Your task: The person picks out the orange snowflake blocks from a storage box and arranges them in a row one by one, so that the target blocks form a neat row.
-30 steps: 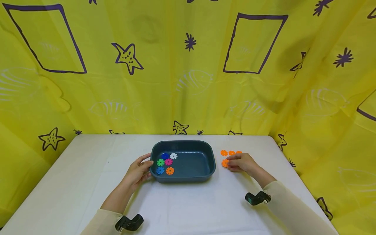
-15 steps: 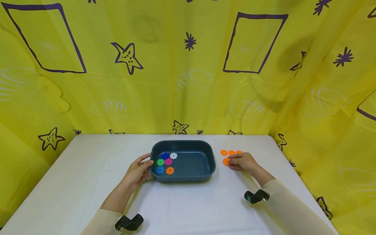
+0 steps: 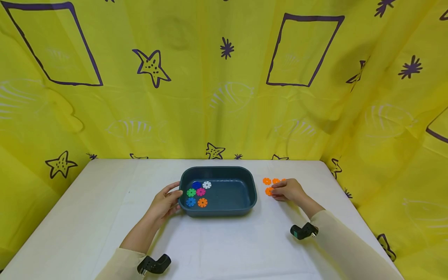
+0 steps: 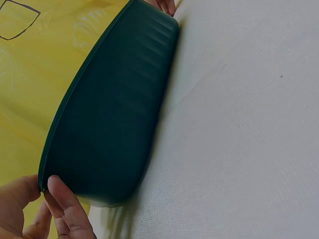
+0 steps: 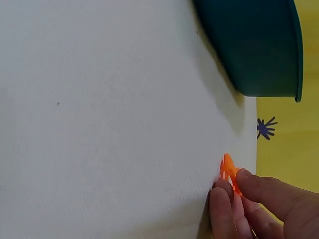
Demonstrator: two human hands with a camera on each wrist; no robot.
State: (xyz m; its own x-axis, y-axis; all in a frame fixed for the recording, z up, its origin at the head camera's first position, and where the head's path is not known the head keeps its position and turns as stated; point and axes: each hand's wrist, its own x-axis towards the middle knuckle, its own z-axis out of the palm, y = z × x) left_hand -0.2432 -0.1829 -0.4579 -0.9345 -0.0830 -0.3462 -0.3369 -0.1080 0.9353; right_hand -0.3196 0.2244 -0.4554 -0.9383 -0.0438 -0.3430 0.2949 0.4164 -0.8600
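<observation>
My left hand (image 3: 165, 201) grips the left rim of a dark teal plastic tub (image 3: 224, 213), thumb over the edge. In the left wrist view the fingers (image 4: 70, 206) lie against the tub's outer side. To the right of the tub, my right hand (image 3: 289, 191) pinches an orange notched plastic disc (image 3: 268, 191) between thumb and fingers. That disc stands tilted in the right wrist view, close to the white tabletop; whether it touches the cloth I cannot tell. Behind it lie more orange discs (image 3: 267, 181), one partly hidden by the hand.
Several notched discs lie in the tub's left part: dark blue (image 3: 196, 185), white (image 3: 207, 185), green (image 3: 191, 192), pink (image 3: 201, 191), blue (image 3: 190, 202) and orange (image 3: 202, 202). A white cloth (image 3: 224, 249) covers the table. Yellow curtains (image 3: 189, 109) hang behind and at both sides.
My right hand has shifted slightly away from me, with the orange disc, nearer the other orange discs. The left hand and the tub stay in place.
</observation>
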